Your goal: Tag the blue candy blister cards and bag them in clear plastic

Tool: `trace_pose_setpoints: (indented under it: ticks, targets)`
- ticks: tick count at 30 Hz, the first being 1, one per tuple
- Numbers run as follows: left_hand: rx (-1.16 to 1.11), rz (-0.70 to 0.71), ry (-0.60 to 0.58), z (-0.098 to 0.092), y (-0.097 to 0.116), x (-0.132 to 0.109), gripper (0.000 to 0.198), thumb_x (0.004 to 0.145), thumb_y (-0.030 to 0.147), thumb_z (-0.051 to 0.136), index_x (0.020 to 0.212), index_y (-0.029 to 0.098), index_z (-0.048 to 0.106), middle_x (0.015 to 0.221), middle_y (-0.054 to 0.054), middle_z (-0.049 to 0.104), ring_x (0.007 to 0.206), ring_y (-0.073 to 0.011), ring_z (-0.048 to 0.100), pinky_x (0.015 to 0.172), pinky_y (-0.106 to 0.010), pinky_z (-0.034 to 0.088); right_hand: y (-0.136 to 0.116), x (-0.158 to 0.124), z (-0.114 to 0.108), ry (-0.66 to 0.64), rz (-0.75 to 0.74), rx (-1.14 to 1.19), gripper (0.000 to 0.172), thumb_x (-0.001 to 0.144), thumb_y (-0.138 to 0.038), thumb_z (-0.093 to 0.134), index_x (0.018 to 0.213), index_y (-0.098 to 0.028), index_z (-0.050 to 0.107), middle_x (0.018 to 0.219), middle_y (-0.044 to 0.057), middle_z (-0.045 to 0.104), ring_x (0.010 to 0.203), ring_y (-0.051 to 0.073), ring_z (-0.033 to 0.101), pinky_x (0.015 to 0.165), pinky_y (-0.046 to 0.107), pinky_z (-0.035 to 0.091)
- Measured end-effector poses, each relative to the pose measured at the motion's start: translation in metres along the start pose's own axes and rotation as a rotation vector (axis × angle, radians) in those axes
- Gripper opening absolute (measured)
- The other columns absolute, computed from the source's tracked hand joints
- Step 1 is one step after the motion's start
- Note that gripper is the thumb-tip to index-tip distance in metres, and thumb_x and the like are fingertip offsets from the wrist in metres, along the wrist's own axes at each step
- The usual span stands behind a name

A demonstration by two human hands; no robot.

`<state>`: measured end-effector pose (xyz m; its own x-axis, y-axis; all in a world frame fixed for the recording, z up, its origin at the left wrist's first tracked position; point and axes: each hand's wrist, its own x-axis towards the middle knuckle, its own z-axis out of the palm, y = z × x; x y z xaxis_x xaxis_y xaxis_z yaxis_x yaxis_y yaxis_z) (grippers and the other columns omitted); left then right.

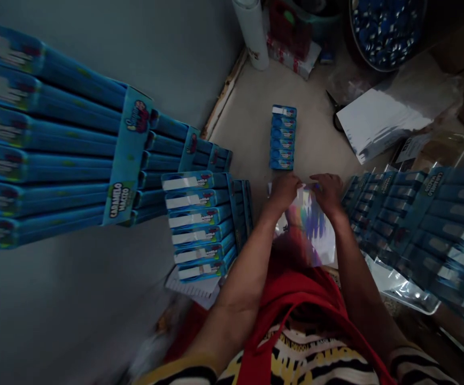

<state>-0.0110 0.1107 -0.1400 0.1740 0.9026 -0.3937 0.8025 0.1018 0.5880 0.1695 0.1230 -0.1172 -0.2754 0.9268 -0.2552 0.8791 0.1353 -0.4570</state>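
Observation:
A clear, shiny plastic bag [311, 230] with rainbow reflections hangs in front of my body. At its upper edge my left hand [286, 191] pinches one side. My right hand [328, 193] is closed on the same edge a short way to the right. Just beyond the hands, a banded row of small blue boxes [283, 138] lies on the table [244, 107]. To the left stand a bundle of blue boxes [200, 224] with white labels and a taller stack of blue "Caramelo Macizo" boxes [75, 155].
On the right, plastic-wrapped blue box bundles [428, 214] crowd the table's side. Farther back are a white sheet [380, 120] over dark scissors [337, 120], a bowl of blue-wrapped pieces [388, 32] and a white cylinder [253, 35]. A wall [155, 48] bounds the left.

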Motion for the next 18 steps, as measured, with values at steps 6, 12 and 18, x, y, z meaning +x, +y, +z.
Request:
trace_pose_setpoints:
  ticks: [6,12,18]
  targets:
    - [-0.049,-0.088,-0.075,0.005,-0.010,0.001,0.029,0.102,0.024,0.052,0.105,0.016,0.080,0.116,-0.014,0.075,0.113,-0.0277,0.067,0.096,-0.037,0.047,-0.020,-0.023,0.020,0.026,-0.056,-0.177,0.040,0.109,-0.028,0.047,0.144,-0.025,0.067,0.143,0.012,0.070,0.128,0.032,0.055,0.109,0.050,0.036]
    - [-0.105,-0.170,-0.090,0.014,-0.022,0.009,0.022,0.094,0.028,0.060,0.088,0.021,0.080,0.094,-0.009,0.078,0.091,-0.0238,0.067,0.083,-0.033,0.049,-0.016,-0.050,0.055,-0.053,-0.105,-0.182,0.053,0.108,-0.019,0.037,0.159,-0.019,0.050,0.166,0.014,0.049,0.152,0.031,0.041,0.128,0.056,0.019]
    - [-0.139,-0.192,-0.016,0.018,-0.036,0.013,0.015,0.088,0.023,0.065,0.078,0.022,0.077,0.085,-0.009,0.077,0.083,-0.0245,0.067,0.078,-0.035,0.048,-0.022,-0.069,0.030,-0.140,-0.041,-0.114,0.045,0.106,-0.022,0.041,0.141,-0.028,0.069,0.137,0.010,0.072,0.137,0.030,0.055,0.125,0.051,0.024]
